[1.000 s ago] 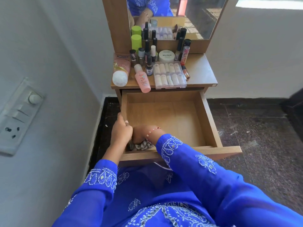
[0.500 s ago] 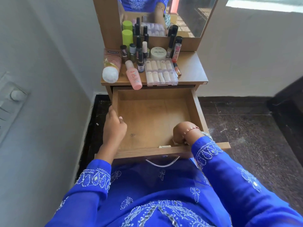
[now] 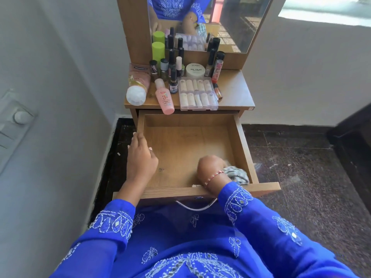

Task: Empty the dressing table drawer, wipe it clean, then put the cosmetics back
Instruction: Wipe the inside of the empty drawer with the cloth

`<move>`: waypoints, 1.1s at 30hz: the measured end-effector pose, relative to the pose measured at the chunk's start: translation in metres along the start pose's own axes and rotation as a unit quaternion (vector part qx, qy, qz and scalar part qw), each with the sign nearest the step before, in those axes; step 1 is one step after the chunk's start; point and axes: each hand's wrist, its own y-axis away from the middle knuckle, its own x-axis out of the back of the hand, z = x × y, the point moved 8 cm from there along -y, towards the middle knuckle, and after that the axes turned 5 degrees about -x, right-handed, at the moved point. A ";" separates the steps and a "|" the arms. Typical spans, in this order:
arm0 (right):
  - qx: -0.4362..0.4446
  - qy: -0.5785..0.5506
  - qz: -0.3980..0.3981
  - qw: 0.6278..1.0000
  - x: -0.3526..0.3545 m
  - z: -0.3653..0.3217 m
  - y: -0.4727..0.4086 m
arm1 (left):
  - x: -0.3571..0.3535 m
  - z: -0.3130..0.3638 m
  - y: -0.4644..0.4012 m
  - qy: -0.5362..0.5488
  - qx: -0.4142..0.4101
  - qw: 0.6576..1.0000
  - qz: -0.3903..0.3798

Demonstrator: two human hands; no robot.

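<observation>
The wooden drawer [image 3: 244, 145] is pulled out, with nothing but the cloth and my hand inside it. My right hand [image 3: 210, 167] is inside at the front right corner, closed on a grey-and-white checked cloth [image 3: 236, 174] pressed to the drawer floor. My left hand [image 3: 141, 155] grips the drawer's left wall. On the table top [image 3: 234, 91] stand the cosmetics: a pink tube [image 3: 138, 83], a pink bottle [image 3: 165, 98] lying down, a clear nail box [image 3: 197, 93], a white jar [image 3: 195, 70], several nail polish bottles [image 3: 173, 67] and a green can [image 3: 158, 51].
A mirror [image 3: 230, 23] rises behind the cosmetics. A white wall with a switch plate [image 3: 14, 121] is close on the left. Dark stone floor [image 3: 301, 167] lies to the right, with a dark piece of furniture [image 3: 355, 137] at the far right edge.
My right hand has swept the cloth from the drawer's front left corner across to the front right corner. My left hand has kept its hold on the left wall.
</observation>
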 end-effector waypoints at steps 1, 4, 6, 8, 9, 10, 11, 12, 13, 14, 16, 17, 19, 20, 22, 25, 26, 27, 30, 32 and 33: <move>-0.028 0.007 -0.019 0.999 0.000 0.011 -0.003 | 0.000 0.002 0.000 -0.013 -0.015 1.000 0.002; -0.040 -0.009 -0.032 0.999 0.008 0.031 -0.014 | -0.002 0.007 -0.003 -0.040 -0.051 0.998 0.011; -0.042 -0.064 0.028 0.997 0.022 0.039 -0.025 | -0.005 0.009 -0.003 -0.038 -0.058 0.998 0.003; -0.044 -0.117 0.132 0.983 0.043 0.043 -0.035 | -0.006 0.008 -0.002 -0.026 -0.052 0.998 0.002; -0.031 -0.127 0.180 0.975 0.051 0.043 -0.041 | -0.006 0.007 -0.002 -0.020 -0.049 0.999 0.006; -0.010 -0.125 0.216 0.968 0.057 0.041 -0.049 | -0.005 0.006 -0.001 -0.017 -0.047 0.999 0.008; 0.008 -0.118 0.234 0.965 0.060 0.038 -0.057 | -0.005 0.005 -0.001 -0.014 -0.046 0.999 0.008; 0.020 -0.110 0.242 0.964 0.060 0.037 -0.067 | -0.005 0.005 -0.001 -0.010 -0.046 0.999 0.007; 0.024 -0.099 0.243 0.965 0.058 0.036 -0.075 | -0.005 0.005 -0.001 -0.005 -0.044 0.999 0.007; 0.024 -0.085 0.239 0.967 0.055 0.036 -0.080 | -0.004 0.005 -0.001 -0.001 -0.041 0.999 0.007; 0.023 -0.069 0.228 0.971 0.054 0.036 -0.080 | -0.004 0.004 -0.002 -0.001 -0.038 0.999 0.007; 0.018 -0.073 0.216 0.974 0.053 0.037 -0.077 | -0.004 0.004 -0.002 -0.001 -0.039 0.999 0.006; -0.005 -0.092 0.173 0.981 0.047 0.039 -0.066 | -0.004 0.002 -0.002 0.007 -0.037 0.999 0.003; -0.019 -0.096 0.137 0.986 0.040 0.040 -0.061 | -0.004 0.002 -0.002 0.013 -0.035 0.999 0.003; -0.035 -0.078 0.051 0.995 0.020 0.036 -0.050 | -0.005 0.001 -0.002 0.015 -0.034 0.999 0.002; -0.022 -0.015 -0.036 0.999 -0.003 0.033 -0.033 | -0.006 0.002 -0.001 0.006 -0.039 0.999 0.001; -0.013 -0.002 -0.041 0.999 -0.003 0.033 -0.031 | -0.006 0.002 -0.001 0.005 -0.039 0.999 0.000; -0.008 -0.008 -0.034 0.999 -0.001 0.036 -0.030 | -0.006 0.003 0.000 0.006 -0.039 0.999 0.000; 0.002 -0.059 0.027 0.998 0.011 0.042 -0.034 | -0.006 0.003 0.001 0.013 -0.036 0.999 -0.006; 0.012 -0.064 0.059 0.996 0.015 0.041 -0.034 | -0.006 0.002 0.001 0.016 -0.032 0.999 -0.007; 0.018 -0.065 0.073 0.995 0.016 0.041 -0.034 | -0.006 0.002 0.001 0.017 -0.031 0.999 -0.007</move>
